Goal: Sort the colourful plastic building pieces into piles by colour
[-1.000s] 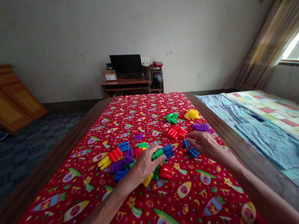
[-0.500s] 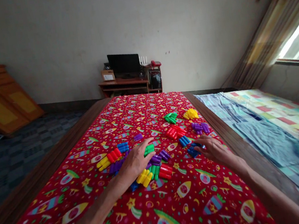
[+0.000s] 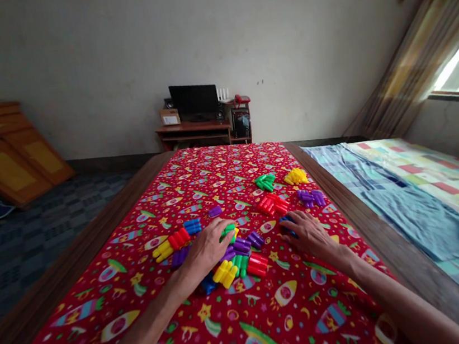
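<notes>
My left hand [image 3: 209, 246] reaches over a mixed heap of plastic building blocks, its thumb and fingers curled around a green block [image 3: 229, 231]. Close by lie purple blocks [image 3: 241, 246], a red block [image 3: 257, 264], another green block [image 3: 240, 264] and yellow blocks [image 3: 226, 274]. Past the wrist sit red [image 3: 179, 237] and blue [image 3: 192, 226] blocks. To the right, my right hand [image 3: 310, 233] is bent down over blue blocks [image 3: 287, 225], with the fingers closed about them and covering most of them.
Sorted piles lie farther off: red [image 3: 272, 204], green [image 3: 265, 182], yellow [image 3: 296, 176] and purple [image 3: 311, 198]. A lone purple block [image 3: 215, 211] rests beyond my left hand. The red patterned cloth [image 3: 283, 323] covers a wooden-edged table; a bed [image 3: 404, 216] stands to the right.
My right hand has moved slightly left and now covers the blue blocks, two groups of which showed before. My left hand stays at the green block; a bit of yellow now shows beside it.
</notes>
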`<move>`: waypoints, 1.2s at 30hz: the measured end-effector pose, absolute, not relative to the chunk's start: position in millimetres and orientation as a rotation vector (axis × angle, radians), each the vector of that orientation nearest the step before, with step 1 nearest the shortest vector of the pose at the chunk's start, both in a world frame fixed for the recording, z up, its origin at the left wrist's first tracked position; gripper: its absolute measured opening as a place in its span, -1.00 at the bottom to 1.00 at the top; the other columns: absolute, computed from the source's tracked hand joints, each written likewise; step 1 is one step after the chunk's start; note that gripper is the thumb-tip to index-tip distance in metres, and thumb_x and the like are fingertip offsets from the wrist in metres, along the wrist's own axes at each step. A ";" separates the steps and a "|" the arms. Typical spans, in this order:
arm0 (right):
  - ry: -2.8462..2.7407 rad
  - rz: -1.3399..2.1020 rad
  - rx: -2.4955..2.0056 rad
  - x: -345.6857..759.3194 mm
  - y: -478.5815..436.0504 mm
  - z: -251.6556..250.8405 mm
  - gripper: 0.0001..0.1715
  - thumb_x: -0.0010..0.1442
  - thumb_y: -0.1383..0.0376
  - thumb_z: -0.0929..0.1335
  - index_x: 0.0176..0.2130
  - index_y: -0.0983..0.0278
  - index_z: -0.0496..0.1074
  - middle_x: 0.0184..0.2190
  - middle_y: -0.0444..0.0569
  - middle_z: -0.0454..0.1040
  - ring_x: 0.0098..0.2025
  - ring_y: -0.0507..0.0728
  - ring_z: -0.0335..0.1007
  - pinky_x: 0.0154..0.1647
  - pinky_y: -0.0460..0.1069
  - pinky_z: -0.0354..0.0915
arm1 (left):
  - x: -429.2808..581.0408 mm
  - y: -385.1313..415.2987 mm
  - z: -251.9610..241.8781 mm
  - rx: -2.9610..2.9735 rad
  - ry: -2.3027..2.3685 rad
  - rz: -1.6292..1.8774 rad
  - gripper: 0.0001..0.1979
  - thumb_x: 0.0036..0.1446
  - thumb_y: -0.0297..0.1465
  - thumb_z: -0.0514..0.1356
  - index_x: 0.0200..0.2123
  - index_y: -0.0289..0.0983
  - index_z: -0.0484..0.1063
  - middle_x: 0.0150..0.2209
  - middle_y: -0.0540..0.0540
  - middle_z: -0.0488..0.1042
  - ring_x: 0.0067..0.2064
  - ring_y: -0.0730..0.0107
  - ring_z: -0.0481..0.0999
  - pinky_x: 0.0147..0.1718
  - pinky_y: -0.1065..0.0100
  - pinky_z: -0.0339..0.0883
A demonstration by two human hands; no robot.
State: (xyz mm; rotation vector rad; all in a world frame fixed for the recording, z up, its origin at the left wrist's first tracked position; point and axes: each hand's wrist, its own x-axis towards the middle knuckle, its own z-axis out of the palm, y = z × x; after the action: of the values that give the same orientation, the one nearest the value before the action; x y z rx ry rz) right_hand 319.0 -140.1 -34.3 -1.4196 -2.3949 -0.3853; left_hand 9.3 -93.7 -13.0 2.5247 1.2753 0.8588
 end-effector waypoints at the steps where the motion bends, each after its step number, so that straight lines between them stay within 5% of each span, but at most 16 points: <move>1: -2.408 -0.375 -1.407 321.2 -140.9 -35.5 -0.70 0.32 0.16 0.29 -0.04 0.24 0.47 -0.04 0.16 0.46 -0.04 0.26 0.38 -0.05 0.15 0.38 | 8.8 -93.2 -14.1 2.521 1.273 0.866 -0.74 0.26 -0.36 0.07 -0.06 -0.22 0.47 -0.13 -0.14 0.54 -0.09 0.22 0.56 -0.06 0.26 0.42; 10: -2.304 -0.314 -1.132 320.5 -145.4 -10.7 -0.76 0.37 0.28 0.22 -0.22 0.25 0.46 -0.20 0.08 0.53 -0.14 0.17 0.41 -0.04 0.12 0.30 | 3.7 -80.5 -18.1 2.435 1.210 1.008 -0.72 0.21 -0.34 0.13 -0.03 -0.22 0.47 -0.11 -0.13 0.50 -0.07 0.22 0.53 -0.03 0.23 0.41; 18: -2.477 0.054 -1.171 234.3 -133.2 -1.0 -0.76 0.28 0.35 0.30 -0.06 0.26 0.45 -0.29 0.04 0.53 -0.24 0.12 0.44 -0.26 -0.04 0.33 | -5.2 -72.4 -12.1 2.266 1.275 0.914 -0.75 0.12 -0.40 0.17 -0.12 -0.26 0.52 -0.18 -0.13 0.57 -0.28 0.30 0.57 -0.27 0.34 0.48; 25: -2.371 0.095 -1.165 233.6 -111.9 -5.5 -0.73 0.24 0.40 0.30 -0.06 0.29 0.45 -0.26 0.06 0.55 -0.24 0.11 0.45 -0.22 -0.05 0.32 | -9.0 -81.3 0.1 2.517 1.354 1.013 -0.78 0.18 -0.42 0.12 -0.14 -0.24 0.52 -0.13 -0.15 0.54 -0.07 0.19 0.52 0.01 0.17 0.41; 30: -2.015 -0.106 -1.384 306.6 -81.7 23.3 -0.59 0.19 0.35 0.31 0.05 0.28 0.42 -0.16 0.12 0.57 -0.17 0.18 0.49 -0.15 0.02 0.34 | 12.0 -106.1 -5.1 2.699 0.846 0.752 -0.74 0.26 -0.38 0.15 0.00 -0.20 0.47 -0.02 -0.13 0.54 0.07 0.22 0.46 0.13 0.18 0.31; 36: -1.580 -0.115 -1.867 395.0 -66.6 5.6 -0.70 0.16 0.23 0.31 -0.18 0.36 0.49 -0.30 0.14 0.59 -0.24 0.22 0.51 -0.23 0.03 0.31 | 22.8 -116.1 -24.7 2.753 0.742 0.679 -0.73 0.27 -0.47 0.13 0.02 -0.20 0.44 -0.05 -0.12 0.55 0.04 0.26 0.49 0.14 0.19 0.30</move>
State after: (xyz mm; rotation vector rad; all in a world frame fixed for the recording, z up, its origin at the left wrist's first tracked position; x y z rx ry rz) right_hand 395.0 -66.6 5.6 -1.8673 -1.5800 -0.1150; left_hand 22.8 -116.1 -24.7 2.7531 0.7424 0.6785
